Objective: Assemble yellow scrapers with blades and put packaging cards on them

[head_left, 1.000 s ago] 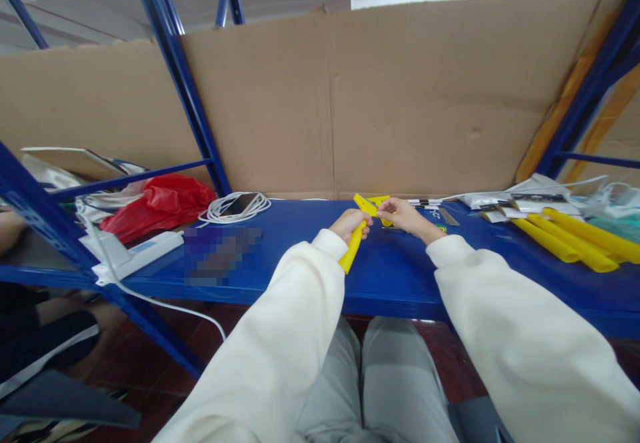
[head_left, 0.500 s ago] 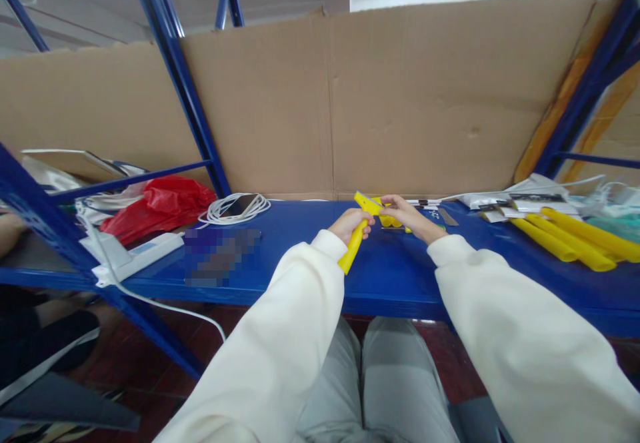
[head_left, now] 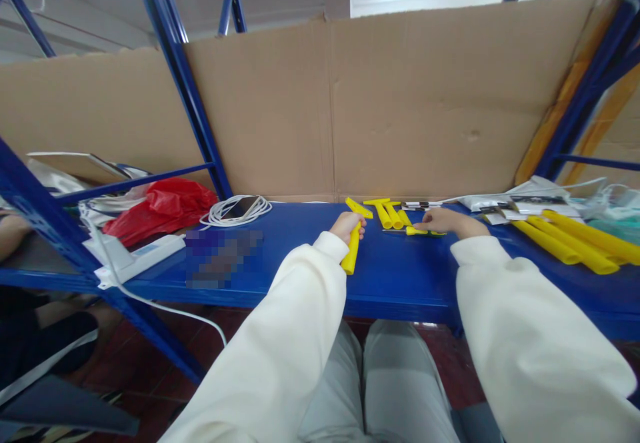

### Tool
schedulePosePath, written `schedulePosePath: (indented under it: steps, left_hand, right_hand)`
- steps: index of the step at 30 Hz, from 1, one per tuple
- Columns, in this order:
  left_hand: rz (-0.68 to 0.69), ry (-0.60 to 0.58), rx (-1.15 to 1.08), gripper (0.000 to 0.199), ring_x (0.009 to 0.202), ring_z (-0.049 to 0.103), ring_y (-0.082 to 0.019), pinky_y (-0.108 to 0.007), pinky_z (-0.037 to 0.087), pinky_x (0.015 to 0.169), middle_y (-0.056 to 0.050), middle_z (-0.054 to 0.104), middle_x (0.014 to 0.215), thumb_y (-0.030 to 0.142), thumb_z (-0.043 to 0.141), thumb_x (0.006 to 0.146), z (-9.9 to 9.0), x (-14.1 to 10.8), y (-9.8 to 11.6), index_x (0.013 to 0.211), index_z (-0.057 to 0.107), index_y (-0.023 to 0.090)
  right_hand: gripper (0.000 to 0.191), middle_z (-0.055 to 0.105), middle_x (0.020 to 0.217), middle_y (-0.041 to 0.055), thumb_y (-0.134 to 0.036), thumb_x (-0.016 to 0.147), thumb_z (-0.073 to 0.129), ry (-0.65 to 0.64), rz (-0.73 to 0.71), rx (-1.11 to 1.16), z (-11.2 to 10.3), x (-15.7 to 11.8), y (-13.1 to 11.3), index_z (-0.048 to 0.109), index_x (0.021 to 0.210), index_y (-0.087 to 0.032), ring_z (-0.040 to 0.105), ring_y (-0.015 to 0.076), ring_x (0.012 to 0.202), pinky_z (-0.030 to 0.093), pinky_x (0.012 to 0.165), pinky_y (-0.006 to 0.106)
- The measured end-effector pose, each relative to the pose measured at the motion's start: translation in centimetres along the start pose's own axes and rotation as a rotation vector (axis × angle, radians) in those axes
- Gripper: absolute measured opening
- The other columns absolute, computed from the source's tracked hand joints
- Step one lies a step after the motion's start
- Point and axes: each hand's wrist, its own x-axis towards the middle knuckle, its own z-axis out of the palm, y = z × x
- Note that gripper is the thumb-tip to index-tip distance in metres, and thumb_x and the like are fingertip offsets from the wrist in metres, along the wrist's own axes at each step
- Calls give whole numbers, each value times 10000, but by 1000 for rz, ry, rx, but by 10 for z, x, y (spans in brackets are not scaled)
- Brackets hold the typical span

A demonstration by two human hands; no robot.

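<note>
My left hand (head_left: 347,227) is wrapped round the handle of a yellow scraper-like tool (head_left: 353,251), whose wide head points up and away from me. Over the blue table (head_left: 300,250), my right hand (head_left: 439,221) is closed at a small yellow-handled tool (head_left: 417,231) that lies near the back. What the right fingertips grip is too small to make out fully. Between the hands, several yellow T-shaped tools (head_left: 393,215) lie side by side with their handles toward me.
Several yellow tubes (head_left: 570,240) and white packets (head_left: 537,202) lie at the right. At the left are a coiled white cable (head_left: 235,211), a red bag (head_left: 165,206) and a power strip (head_left: 150,256). A cardboard sheet (head_left: 400,110) stands behind. Another person's hand (head_left: 13,233) shows far left.
My right hand has moved right, away from the head of the held yellow tool, to the small yellow-handled tool. The left hand keeps its hold, and the tool's head has turned slightly.
</note>
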Motion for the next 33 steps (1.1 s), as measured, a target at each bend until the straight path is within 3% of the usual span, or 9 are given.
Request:
schedulePosePath:
  steps: [3,5,11,16,21,27,33]
  left_hand:
    - [8,12,21,183,366,359,-64,-191,273,398,45,447,503,0,450,795,-1,2,-1,708,474,159]
    - [3,23,33,179,369,364,-66,-195,279,400,45,441,499,1,446,800,-2,3,-2,716,486,154]
    - [-14,49,29,171,365,362,-71,-199,277,387,44,434,484,-1,475,795,-2,6,-1,718,515,145]
    - [-16,87,38,177,353,355,-64,-193,276,381,53,423,480,20,518,819,-3,8,-2,700,504,151]
    - [-31,77,86,194,354,367,-69,-199,293,384,51,434,472,-1,500,819,-4,8,-2,694,508,148]
    - [-93,74,107,232,356,357,-63,-198,292,405,51,429,476,29,537,844,-4,8,-4,657,489,156]
    - [-122,57,59,205,358,351,-59,-188,279,394,52,432,483,61,564,853,-6,11,-7,679,505,152]
  right_hand:
    - [278,708,686,46,-457,552,812,-112,3,64,6,4,18,705,651,-221,644,209,613,474,569,299]
    - [230,698,667,34,-361,499,841,-85,-18,74,10,5,23,694,624,-235,628,200,588,461,549,297]
    - [175,651,587,-3,-240,488,819,-13,-129,179,6,-2,1,656,552,-236,592,181,560,445,564,289]
    - [177,696,694,1,-280,553,786,70,-166,364,-4,-10,-29,716,704,-219,636,203,674,482,649,294]
    - [281,691,705,26,-355,649,741,185,-166,546,-1,-13,-45,709,854,-166,603,162,592,466,569,271]
    - [397,635,638,19,-528,667,725,395,-156,714,11,-10,-56,641,825,-173,567,151,558,450,515,266]
    - [403,595,624,-8,-556,657,731,486,-85,841,9,-9,-61,583,774,-200,528,125,501,459,493,264]
